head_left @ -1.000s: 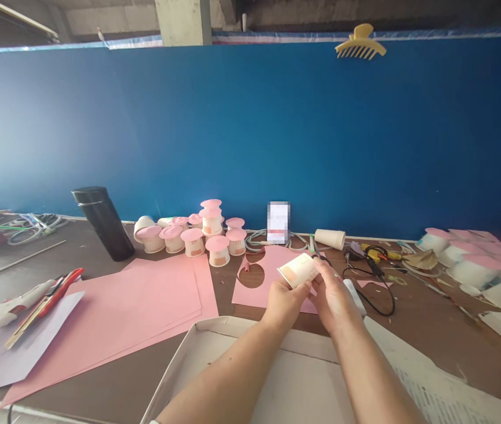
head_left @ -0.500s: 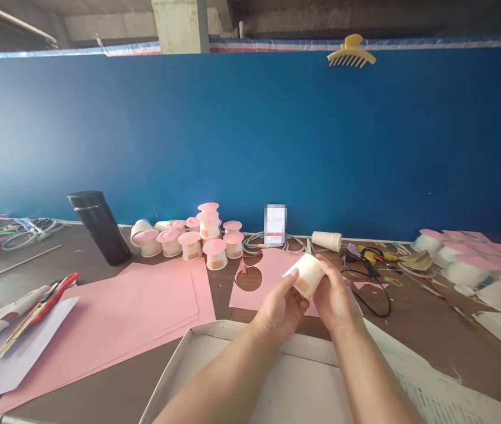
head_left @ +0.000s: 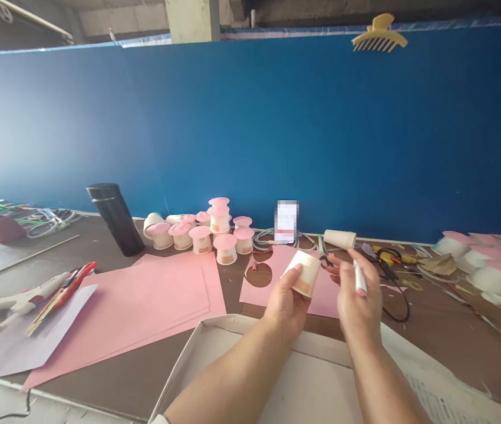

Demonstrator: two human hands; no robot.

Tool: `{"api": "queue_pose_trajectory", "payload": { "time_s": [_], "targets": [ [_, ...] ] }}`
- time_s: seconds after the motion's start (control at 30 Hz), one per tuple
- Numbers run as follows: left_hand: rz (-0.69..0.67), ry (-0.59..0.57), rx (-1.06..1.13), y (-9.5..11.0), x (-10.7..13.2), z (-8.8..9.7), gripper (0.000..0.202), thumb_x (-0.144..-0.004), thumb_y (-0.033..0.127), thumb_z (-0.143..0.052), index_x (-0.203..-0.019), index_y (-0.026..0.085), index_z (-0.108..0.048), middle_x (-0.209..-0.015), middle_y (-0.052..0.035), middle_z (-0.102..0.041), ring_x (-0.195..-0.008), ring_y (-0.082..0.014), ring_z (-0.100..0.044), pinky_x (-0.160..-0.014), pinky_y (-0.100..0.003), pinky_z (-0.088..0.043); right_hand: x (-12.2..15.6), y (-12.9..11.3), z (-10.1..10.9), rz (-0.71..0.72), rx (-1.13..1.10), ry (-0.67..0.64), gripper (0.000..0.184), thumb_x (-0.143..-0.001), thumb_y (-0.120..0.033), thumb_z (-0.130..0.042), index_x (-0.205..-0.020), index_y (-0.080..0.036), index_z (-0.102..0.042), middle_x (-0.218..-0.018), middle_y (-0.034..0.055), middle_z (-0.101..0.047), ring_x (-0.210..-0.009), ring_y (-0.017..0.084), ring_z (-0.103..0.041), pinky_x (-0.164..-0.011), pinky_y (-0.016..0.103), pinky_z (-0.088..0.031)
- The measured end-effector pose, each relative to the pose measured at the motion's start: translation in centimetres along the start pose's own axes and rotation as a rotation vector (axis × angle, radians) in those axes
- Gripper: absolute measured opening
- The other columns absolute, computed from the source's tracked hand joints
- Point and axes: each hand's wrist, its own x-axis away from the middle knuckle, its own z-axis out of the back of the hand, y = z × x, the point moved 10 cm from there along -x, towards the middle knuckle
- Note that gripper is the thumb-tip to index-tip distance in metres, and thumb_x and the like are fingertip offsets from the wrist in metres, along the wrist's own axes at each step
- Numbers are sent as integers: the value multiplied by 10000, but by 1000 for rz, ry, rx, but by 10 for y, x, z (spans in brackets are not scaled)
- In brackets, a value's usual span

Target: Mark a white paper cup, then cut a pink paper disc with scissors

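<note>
Paper cup [head_left: 304, 272] in left hand [head_left: 286, 303] — right hand [head_left: 356, 297] just beside

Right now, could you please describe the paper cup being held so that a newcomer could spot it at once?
Start at the open white box at the near table edge; just above its far rim are two hands. The left hand holds the paper cup tilted in the air. Unlike the cups by the blue wall, it has no pink lid.

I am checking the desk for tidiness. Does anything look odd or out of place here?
Yes. A yellow hair clip sits atop the blue wall, far from the desk. A paper cup lies on its side.
</note>
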Motion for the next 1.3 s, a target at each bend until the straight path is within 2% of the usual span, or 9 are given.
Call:
{"api": "queue_pose_trajectory", "payload": {
  "time_s": [0.1, 0.23, 0.33, 0.47, 0.77, 0.9, 1.03, 1.13, 1.3],
  "targets": [
    [-40, 23, -16, 4, -1, 2, 279, -736, 244, -715, -990, 134, -677, -1069, -89, -696, -973, -172, -643, -742, -200, -512, 6, -15, 6, 33, 172, 23, 435, -899, -405, -509, -1298, -244, -569, -960, 64, -689, -724, 165, -628, -706, 335, -508],
    [-77, 6, -36, 7, -4, 2, 281, -748, 253, -707, -1002, 136, -681, -1096, -87, -692, -1022, -180, -634, -790, -210, -507, 14, -31, 0, 157, 176, -54, 424, -904, -458, -502, -1246, -235, -619, -1089, 98, -666, -659, 138, -595, -648, 316, -497],
    [-89, 13, -56, 9, -7, 5, 286, -749, 264, -710, -1004, 137, -687, -1114, -87, -689, -1034, -184, -632, -804, -216, -503, 16, -35, -6, 221, 153, -94, 381, -887, -454, -540, -1121, -185, -674, -951, 95, -681, -618, 134, -581, -597, 303, -493],
    [-100, -2, -53, 8, -11, 5, 287, -754, 257, -704, -1011, 130, -686, -1120, -91, -687, -1012, -174, -637, -812, -215, -501, 16, -30, -10, 194, 68, -109, 339, -856, -439, -591, -1004, -144, -670, -721, 48, -650, -540, 131, -562, -526, 286, -483],
    [-91, 28, -54, 6, -14, 10, 240, -753, 225, -701, -970, 125, -686, -1062, -89, -701, -944, -160, -653, -763, -206, -514, 17, -33, -13, 219, 114, -119, 281, -856, -407, -588, -919, -145, -667, -671, 29, -636, -500, 116, -554, -499, 260, -465],
    [-96, 55, -69, 8, -16, 14, 279, -753, 230, -704, -1006, 119, -671, -1100, -99, -691, -976, -166, -651, -776, -203, -520, 15, -29, -11, 172, 156, -94, 294, -871, -419, -566, -925, -148, -667, -628, 17, -620, -515, 126, -558, -524, 268, -462],
    [-108, 135, -64, 12, -19, 23, 314, -736, 235, -723, -1020, 118, -657, -1117, -107, -687, -999, -177, -651, -760, -198, -529, 16, -27, -6, 152, 151, -49, 341, -881, -442, -549, -1003, -150, -674, -713, 44, -654, -522, 121, -554, -532, 271, -464],
    [-119, 136, -53, 14, -22, 26, 302, -733, 235, -728, -1002, 116, -663, -1091, -111, -696, -975, -180, -662, -738, -197, -534, 14, -25, -7, 173, 158, -27, 344, -901, -427, -520, -1105, -188, -659, -836, 57, -687, -516, 106, -551, -550, 271, -482],
    [-127, 131, -23, 14, -34, 33, 270, -730, 220, -728, -969, 108, -671, -1054, -115, -703, -922, -173, -674, -717, -196, -539, -15, -4, -34, 224, 207, -72, 364, -930, -400, -420, -1165, -206, -619, -944, 72, -709, -590, 134, -617, -644, 319, -532]
  ]
}}
